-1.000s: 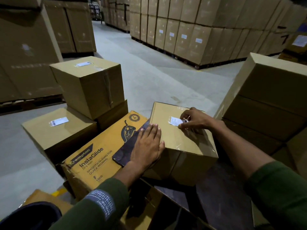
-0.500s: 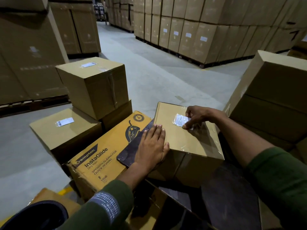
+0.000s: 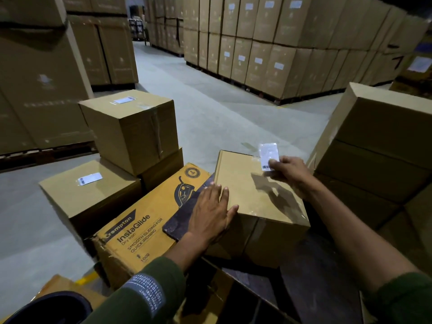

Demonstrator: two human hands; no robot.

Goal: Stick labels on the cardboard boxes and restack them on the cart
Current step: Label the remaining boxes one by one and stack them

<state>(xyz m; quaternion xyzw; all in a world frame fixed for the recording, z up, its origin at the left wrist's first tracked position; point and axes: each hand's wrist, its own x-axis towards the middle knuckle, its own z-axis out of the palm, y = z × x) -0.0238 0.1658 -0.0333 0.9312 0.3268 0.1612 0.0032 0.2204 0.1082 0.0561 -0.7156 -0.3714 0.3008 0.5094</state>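
A plain cardboard box sits in front of me, its top bare. My left hand lies flat on the box's near left edge, fingers straight. My right hand pinches a white barcode label and holds it up above the box's far right corner, off the surface. To the left stand two boxes with labels stuck on top: a taller one and a lower one.
A yellow Crompton InstaGlide carton lies between me and the labelled boxes, a dark sheet on it. Stacked brown boxes rise at the right. Palletised cartons line the far side of the concrete floor.
My right hand has peeled the label off the box top and lifted it toward the far right corner. My left hand stays on the box's left edge.
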